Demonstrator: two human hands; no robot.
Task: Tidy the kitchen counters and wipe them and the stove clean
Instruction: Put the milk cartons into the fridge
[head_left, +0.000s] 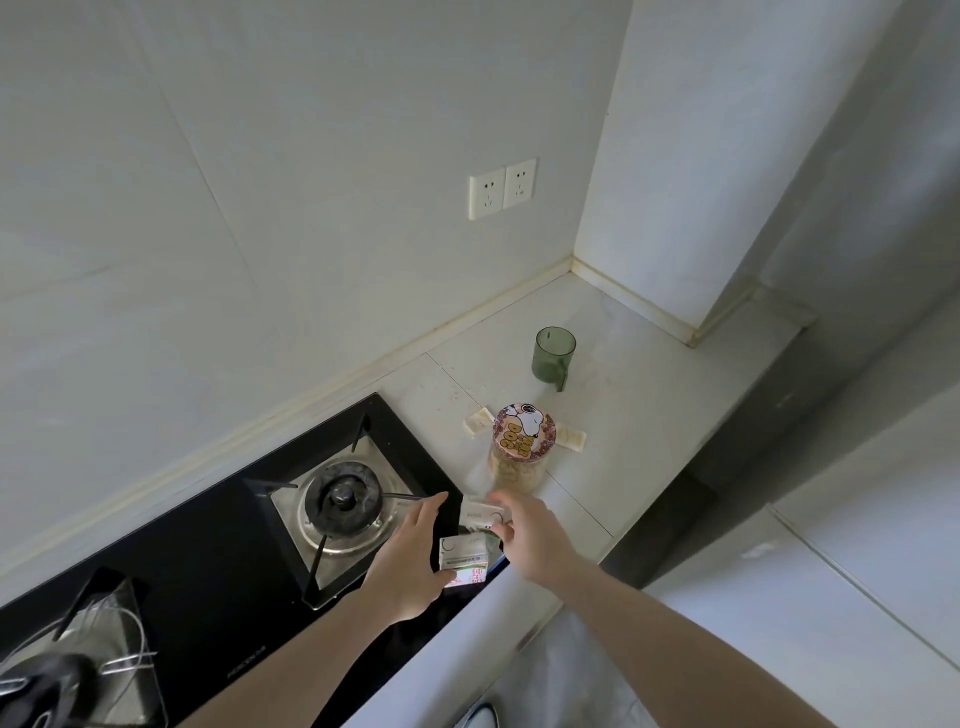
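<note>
Head | hands: left (410, 558) holds carton (464, 558) | right (530, 535) pinches box (483, 512) (probably)

Only the person's two forearms and hands showed, entering from the lower edge of the head view. Both forearms were bare up to the frame's edge, with no sleeve cuff showing along their visible length. The bare left hand (410, 558) and the bare right hand (535, 535) carried no glove, and the wrists bore no watch or band. Any rings were too blurred to tell.
</note>
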